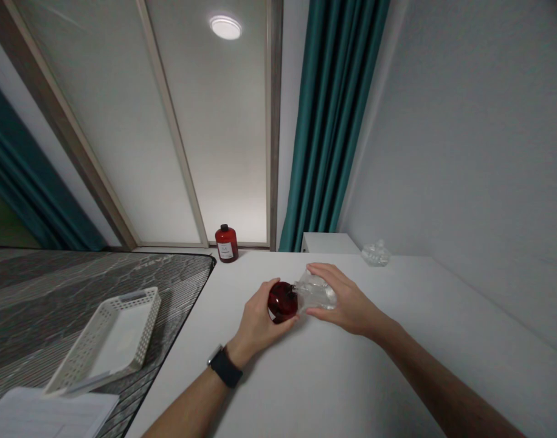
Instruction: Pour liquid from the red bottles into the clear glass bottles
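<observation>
My left hand (pixel 259 317), with a dark watch on the wrist, is wrapped round a dark red bottle (pixel 283 301) over the white table. In my right hand (pixel 342 298) is a clear bottle-like container (pixel 315 293), tipped on its side with its narrow end toward the left. That narrow end meets the top of the red bottle. Whether liquid is passing between them I cannot tell. Another red bottle (pixel 226 244), with a black cap and a white label, stands upright at the table's far left corner.
A clear ridged glass piece (pixel 376 253) sits at the far right of the white table (pixel 333 377). Left of the table, a white perforated basket (pixel 144 331) and papers (pixel 55 413) lie on a grey striped surface. A white cabinet (pixel 329 243) and teal curtain (pixel 335 121) are behind.
</observation>
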The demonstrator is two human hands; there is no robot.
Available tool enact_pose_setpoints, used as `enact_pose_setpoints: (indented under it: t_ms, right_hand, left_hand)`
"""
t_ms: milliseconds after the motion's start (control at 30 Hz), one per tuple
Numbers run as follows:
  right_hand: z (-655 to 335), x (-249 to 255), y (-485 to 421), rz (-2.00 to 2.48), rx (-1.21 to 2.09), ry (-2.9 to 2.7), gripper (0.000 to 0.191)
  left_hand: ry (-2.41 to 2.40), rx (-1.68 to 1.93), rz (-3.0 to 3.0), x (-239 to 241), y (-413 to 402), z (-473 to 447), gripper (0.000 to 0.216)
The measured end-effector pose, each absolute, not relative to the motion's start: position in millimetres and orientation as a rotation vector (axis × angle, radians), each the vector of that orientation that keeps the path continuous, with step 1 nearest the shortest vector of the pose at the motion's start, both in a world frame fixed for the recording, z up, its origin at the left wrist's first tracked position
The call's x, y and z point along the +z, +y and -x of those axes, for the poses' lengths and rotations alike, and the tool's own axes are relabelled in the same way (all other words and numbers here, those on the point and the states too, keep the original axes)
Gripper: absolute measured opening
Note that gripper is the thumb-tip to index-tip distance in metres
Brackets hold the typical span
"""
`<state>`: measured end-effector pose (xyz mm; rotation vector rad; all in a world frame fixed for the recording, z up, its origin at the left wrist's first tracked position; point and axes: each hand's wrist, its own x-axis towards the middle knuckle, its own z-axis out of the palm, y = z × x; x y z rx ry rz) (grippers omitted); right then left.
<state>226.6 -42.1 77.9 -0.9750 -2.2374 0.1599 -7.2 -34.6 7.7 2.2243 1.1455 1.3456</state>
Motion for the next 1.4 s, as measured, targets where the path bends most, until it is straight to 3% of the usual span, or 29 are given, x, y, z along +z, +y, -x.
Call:
enact_pose_setpoints:
  t_ms: [1400]
  right_hand:
    - [-225.0,90.6,-42.4,1.004,0.200,-2.290,0.070]
  left_hand:
    - [1.130,1.344,-2.114,7.7,-36.9,3.9,0.071]
